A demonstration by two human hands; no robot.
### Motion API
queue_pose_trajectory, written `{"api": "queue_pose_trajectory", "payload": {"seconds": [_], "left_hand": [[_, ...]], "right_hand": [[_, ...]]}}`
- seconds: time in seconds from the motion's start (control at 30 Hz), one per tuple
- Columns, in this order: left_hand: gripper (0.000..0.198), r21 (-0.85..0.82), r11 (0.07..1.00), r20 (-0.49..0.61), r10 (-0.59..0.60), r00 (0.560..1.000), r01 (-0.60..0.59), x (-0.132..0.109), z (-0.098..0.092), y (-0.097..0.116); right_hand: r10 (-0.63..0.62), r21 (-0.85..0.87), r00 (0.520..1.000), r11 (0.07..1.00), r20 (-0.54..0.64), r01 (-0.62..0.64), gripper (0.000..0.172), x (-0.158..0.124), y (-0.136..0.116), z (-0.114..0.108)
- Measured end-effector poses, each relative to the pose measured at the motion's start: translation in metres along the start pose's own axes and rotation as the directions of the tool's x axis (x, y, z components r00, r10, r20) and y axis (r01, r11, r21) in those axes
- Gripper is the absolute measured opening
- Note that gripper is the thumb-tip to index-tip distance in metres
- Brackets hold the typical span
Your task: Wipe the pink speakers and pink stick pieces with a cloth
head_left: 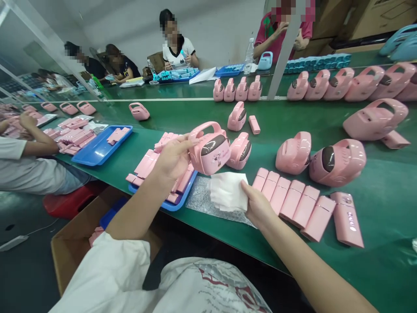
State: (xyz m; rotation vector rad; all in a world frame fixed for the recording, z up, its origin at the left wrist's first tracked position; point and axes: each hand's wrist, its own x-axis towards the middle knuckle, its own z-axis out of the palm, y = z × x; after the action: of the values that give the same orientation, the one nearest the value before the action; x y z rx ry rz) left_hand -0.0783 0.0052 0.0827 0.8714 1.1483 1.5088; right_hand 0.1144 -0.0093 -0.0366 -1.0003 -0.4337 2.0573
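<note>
My left hand [176,155] is closed on a pink plastic housing [211,155] with a carrying handle, a dark oval window and a printed picture. It is held up above the bench. In my right hand [257,204] is a white cloth [228,191], pinched at its right edge over a sheet of clear bubble wrap [202,198]. Just behind the held housing stands another pink housing [240,152]. A row of pink rectangular parts [282,193] lies to the right of my right hand. Below my left forearm is a blue tray [179,205] heaped with similar pink parts.
More pink housings [339,163] stand to the right and along the back rail. Another blue tray [87,156] is at the left beside a co-worker's arm [39,141]. A grey post [283,61] rises from the bench. Several people sit opposite. A cardboard box [65,243] is below left.
</note>
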Motion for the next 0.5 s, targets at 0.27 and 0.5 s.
{"api": "queue_pose_trajectory", "payload": {"seconds": [0.27, 0.5], "left_hand": [[0.025, 0.274, 0.925, 0.032, 0.263, 0.964, -0.262, 0.089, -0.003, 0.039], [0.023, 0.771, 0.57, 0.098, 0.332, 0.938, -0.282, 0.184, -0.029, 0.03]], "right_hand": [[0.07, -0.208, 0.973, 0.978, 0.221, -0.023, 0.046, -0.002, 0.008, -0.005], [0.042, -0.203, 0.959, 0.979, 0.279, 0.016, 0.052, -0.001, 0.009, -0.007]]}}
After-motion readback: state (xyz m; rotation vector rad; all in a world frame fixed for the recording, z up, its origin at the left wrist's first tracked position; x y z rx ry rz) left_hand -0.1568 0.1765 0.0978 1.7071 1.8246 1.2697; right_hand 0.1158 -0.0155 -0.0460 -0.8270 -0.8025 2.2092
